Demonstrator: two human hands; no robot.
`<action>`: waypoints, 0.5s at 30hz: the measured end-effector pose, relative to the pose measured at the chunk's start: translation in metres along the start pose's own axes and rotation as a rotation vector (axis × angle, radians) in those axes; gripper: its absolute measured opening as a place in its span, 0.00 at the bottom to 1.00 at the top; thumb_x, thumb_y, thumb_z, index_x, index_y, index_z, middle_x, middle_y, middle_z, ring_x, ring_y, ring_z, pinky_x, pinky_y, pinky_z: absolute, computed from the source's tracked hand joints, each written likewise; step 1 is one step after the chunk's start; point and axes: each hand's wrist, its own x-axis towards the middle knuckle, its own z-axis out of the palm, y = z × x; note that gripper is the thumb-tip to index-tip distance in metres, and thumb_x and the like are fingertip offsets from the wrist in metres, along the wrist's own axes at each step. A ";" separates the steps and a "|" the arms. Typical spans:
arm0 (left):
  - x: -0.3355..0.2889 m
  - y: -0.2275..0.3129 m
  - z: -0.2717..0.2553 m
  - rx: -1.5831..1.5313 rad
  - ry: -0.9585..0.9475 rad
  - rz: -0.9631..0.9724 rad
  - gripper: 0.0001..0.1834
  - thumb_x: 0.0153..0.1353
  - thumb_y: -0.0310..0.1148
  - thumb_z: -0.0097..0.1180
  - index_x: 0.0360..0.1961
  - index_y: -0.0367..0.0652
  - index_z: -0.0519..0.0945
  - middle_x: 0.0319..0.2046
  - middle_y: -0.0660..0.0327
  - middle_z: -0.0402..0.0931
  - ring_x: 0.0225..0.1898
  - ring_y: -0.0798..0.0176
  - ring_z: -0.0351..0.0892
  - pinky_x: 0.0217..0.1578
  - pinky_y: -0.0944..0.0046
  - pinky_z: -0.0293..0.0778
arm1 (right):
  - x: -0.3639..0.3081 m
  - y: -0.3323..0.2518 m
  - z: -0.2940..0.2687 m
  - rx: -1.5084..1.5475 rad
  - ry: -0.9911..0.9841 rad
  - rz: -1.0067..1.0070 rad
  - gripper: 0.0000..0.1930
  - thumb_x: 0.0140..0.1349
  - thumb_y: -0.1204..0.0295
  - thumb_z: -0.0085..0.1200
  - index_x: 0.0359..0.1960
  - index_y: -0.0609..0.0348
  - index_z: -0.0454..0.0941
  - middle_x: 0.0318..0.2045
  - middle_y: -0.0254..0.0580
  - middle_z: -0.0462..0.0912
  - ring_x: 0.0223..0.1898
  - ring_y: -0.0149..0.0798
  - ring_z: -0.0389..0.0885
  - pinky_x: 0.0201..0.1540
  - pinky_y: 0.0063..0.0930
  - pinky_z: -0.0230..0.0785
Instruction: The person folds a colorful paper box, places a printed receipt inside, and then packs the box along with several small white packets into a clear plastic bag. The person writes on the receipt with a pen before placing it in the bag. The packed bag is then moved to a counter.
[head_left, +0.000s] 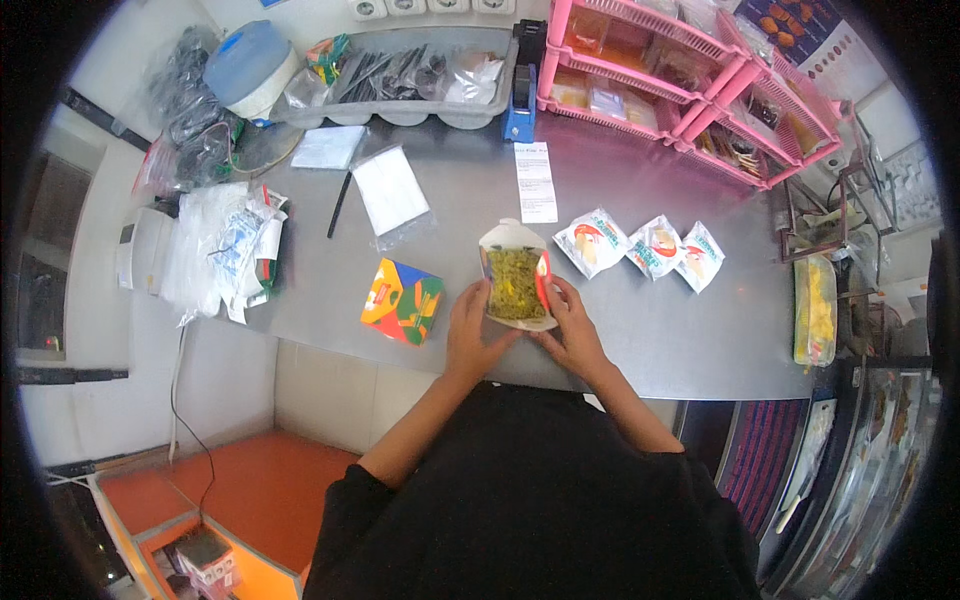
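Between my two hands, near the front edge of the steel table, is an open takeaway box (545,270) filled with chopped yellow-green food (515,282). Its white flaps stand up at the far and near ends. My left hand (470,328) is closed along the box's left side, and my right hand (574,330) grips the right side. To the left stands a second carton (402,302), closed and patterned in orange, blue, green and red. Three small white packets (592,243) with red and green print lie in a row to the right of the box.
A printed receipt (536,182) lies beyond the box. White napkins (392,192) and a black straw (339,205) are farther left, near a pile of plastic bags (225,245). Along the back stand a grey cutlery tray (390,113), a blue dispenser (521,110) and pink racks (690,110).
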 end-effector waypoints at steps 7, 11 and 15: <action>0.005 0.001 0.009 0.069 0.157 0.042 0.29 0.52 0.40 0.57 0.54 0.39 0.67 0.57 0.43 0.58 0.56 0.43 0.61 0.55 0.50 0.58 | 0.011 0.005 0.001 0.105 0.036 0.107 0.20 0.56 0.64 0.53 0.52 0.48 0.71 0.55 0.51 0.62 0.56 0.52 0.64 0.56 0.38 0.61; 0.010 0.007 0.017 0.115 0.172 0.155 0.30 0.53 0.41 0.56 0.56 0.40 0.67 0.60 0.42 0.55 0.58 0.42 0.59 0.56 0.49 0.56 | 0.022 0.009 -0.014 0.088 0.065 -0.085 0.19 0.56 0.66 0.52 0.51 0.50 0.73 0.55 0.50 0.64 0.57 0.53 0.63 0.58 0.39 0.58; 0.006 0.011 0.014 0.091 0.244 0.084 0.30 0.55 0.41 0.54 0.57 0.38 0.66 0.61 0.44 0.54 0.60 0.41 0.57 0.58 0.47 0.53 | 0.024 0.015 -0.016 -0.058 -0.006 -0.346 0.21 0.54 0.68 0.54 0.52 0.54 0.71 0.56 0.47 0.64 0.59 0.53 0.60 0.60 0.39 0.55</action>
